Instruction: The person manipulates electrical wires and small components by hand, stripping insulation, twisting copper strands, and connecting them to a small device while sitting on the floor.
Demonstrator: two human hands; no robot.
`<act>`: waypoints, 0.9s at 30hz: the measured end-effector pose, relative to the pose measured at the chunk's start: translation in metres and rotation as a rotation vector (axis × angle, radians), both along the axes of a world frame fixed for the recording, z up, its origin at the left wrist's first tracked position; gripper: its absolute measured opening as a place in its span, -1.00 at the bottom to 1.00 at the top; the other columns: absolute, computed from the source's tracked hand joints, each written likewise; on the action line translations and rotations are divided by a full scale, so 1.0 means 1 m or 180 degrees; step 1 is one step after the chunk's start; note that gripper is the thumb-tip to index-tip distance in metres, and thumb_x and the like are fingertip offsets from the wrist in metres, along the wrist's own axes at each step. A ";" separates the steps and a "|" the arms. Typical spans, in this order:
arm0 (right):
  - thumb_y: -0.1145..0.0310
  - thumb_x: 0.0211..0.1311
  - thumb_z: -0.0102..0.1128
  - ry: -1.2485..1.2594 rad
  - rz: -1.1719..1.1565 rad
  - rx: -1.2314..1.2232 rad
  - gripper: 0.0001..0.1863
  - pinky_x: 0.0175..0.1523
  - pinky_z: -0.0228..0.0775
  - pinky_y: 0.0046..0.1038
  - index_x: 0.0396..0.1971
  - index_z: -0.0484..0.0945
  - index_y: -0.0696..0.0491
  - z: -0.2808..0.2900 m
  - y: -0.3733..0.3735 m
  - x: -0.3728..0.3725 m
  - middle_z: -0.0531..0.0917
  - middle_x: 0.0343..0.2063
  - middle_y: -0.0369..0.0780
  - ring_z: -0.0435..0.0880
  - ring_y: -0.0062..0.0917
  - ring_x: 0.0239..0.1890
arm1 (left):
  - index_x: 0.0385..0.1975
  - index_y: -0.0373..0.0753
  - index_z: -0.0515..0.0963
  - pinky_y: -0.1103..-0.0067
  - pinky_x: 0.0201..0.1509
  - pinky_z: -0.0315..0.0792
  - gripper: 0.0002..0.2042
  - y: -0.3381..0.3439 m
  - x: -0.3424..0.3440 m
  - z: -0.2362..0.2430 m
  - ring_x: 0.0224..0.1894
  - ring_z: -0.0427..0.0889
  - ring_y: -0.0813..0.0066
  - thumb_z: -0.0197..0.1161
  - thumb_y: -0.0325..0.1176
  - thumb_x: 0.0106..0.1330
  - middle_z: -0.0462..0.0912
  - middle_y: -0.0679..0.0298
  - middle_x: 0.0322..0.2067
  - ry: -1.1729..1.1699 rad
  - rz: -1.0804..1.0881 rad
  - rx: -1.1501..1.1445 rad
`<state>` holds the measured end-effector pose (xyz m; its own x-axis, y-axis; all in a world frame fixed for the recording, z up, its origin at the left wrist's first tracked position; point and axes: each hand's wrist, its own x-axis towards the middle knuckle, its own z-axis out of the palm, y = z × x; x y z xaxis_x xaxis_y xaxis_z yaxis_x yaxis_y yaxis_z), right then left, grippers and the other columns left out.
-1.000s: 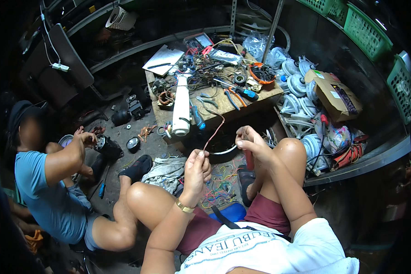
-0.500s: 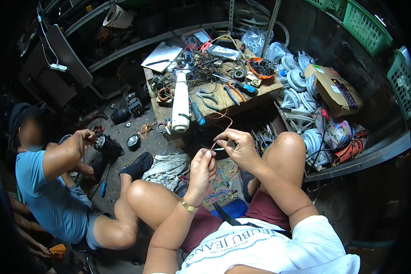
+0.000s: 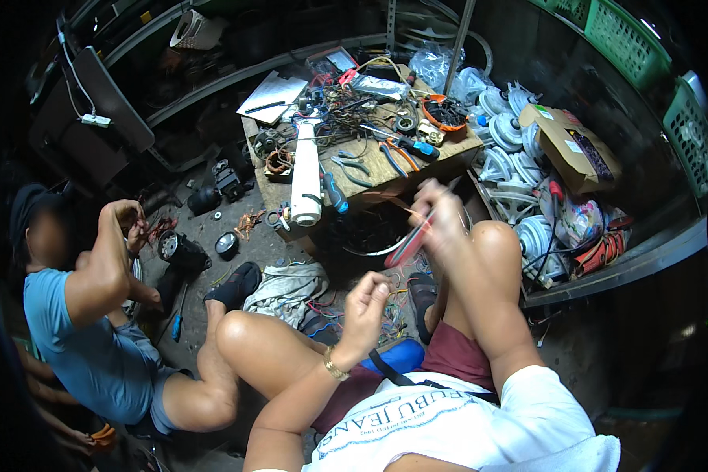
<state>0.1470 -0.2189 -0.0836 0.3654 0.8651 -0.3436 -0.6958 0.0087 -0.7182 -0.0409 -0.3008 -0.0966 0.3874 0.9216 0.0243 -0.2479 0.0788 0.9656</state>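
My left hand [image 3: 366,308], with a gold watch on the wrist, is raised above my lap. Its fingers are curled and the thumb presses the index finger; anything between them is too small to make out. My right hand [image 3: 442,219] is lifted in front of the bench's edge and smeared by motion. From it a long red-edged tool [image 3: 407,241] slants down to the left, too blurred to tell its kind. A thin copper-coloured wire [image 3: 401,202] shows beside the right fingertips.
On the wooden bench [image 3: 278,201] lie a white tube [image 3: 306,177], pliers [image 3: 352,168], screwdrivers and tangled wires. White wheel-like parts [image 3: 505,132] and a cardboard box [image 3: 562,145] fill the right. A co-worker [image 3: 82,322] sits at left. Cut wires and a rag [image 3: 289,289] cover the floor.
My hands have come apart from the pinched wire. The right has risen away toward the bench with the red-edged tool; the left has dropped slightly and shifted right.
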 end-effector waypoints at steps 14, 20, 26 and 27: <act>0.37 0.18 0.00 -0.1573 0.1016 0.0747 -0.79 -0.09 0.26 -0.61 -0.21 0.43 0.11 0.011 -0.045 0.023 0.54 -0.39 -0.28 0.45 -0.68 -0.31 | -0.33 -0.14 0.31 0.78 -0.77 -0.10 -0.84 0.034 -0.027 0.015 -0.78 -0.05 0.78 -0.16 -0.25 0.45 0.02 0.51 -0.76 -0.1542 -0.0178 -0.1565; 0.30 0.32 0.01 -0.1325 0.2397 0.0783 -0.77 -0.48 0.24 -0.73 -0.15 0.40 0.13 0.020 -0.056 -0.036 0.53 -0.51 -0.31 0.42 -0.77 -0.56 | -0.33 -0.14 0.32 0.80 -0.77 -0.07 -0.83 0.030 -0.024 0.012 -0.78 -0.02 0.78 -0.18 -0.25 0.46 0.05 0.50 -0.76 -0.1766 -0.0425 -0.1775; 0.34 0.33 0.00 -0.1635 0.2333 0.1089 -0.75 -0.52 0.14 -0.75 -0.09 0.28 0.13 0.013 -0.052 -0.058 0.48 -0.51 -0.34 0.34 -0.82 -0.56 | -0.36 -0.18 0.32 0.79 -0.77 -0.03 -0.78 0.029 -0.024 0.011 -0.79 0.02 0.76 -0.22 -0.23 0.46 0.09 0.48 -0.76 -0.1480 -0.0562 -0.1728; 0.35 0.32 0.01 -0.1678 0.2316 0.1072 -0.75 -0.52 0.14 -0.75 -0.10 0.29 0.13 0.014 -0.052 -0.057 0.48 -0.51 -0.34 0.35 -0.82 -0.56 | -0.36 -0.18 0.32 0.78 -0.77 -0.03 -0.78 0.029 -0.024 0.010 -0.79 0.01 0.76 -0.22 -0.23 0.46 0.08 0.48 -0.77 -0.1479 -0.0550 -0.1733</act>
<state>0.0897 -0.2712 -0.0695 -0.2639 0.9644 0.0195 -0.2001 -0.0350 -0.9792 -0.0646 -0.2723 -0.0861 0.5894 0.7766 -0.2224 -0.5627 0.5922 0.5768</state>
